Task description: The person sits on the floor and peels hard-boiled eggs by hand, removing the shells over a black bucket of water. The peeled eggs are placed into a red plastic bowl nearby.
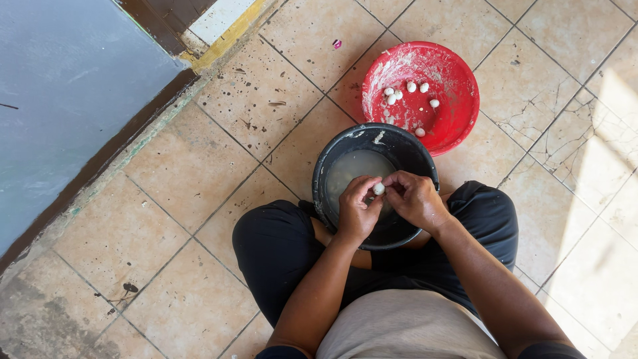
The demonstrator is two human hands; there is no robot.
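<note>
On a floor of worn beige square tiles, speckled with dark spots, a person sits cross-legged in black trousers. A blue-grey painted wall with a dark brown base strip runs along the upper left. Just beyond the knees lies a round red plastic basin, smeared with white residue and holding several small white balls scattered near its middle. Touching its near edge, between the knees, stands a round black plastic bucket partly filled with cloudy greyish water. Over the bucket's near side the left hand and right hand meet, fingers curled inward, their fingertips pinching one small white ball between them, held just above the water. A tiny pink scrap lies on a tile farther off.
</note>
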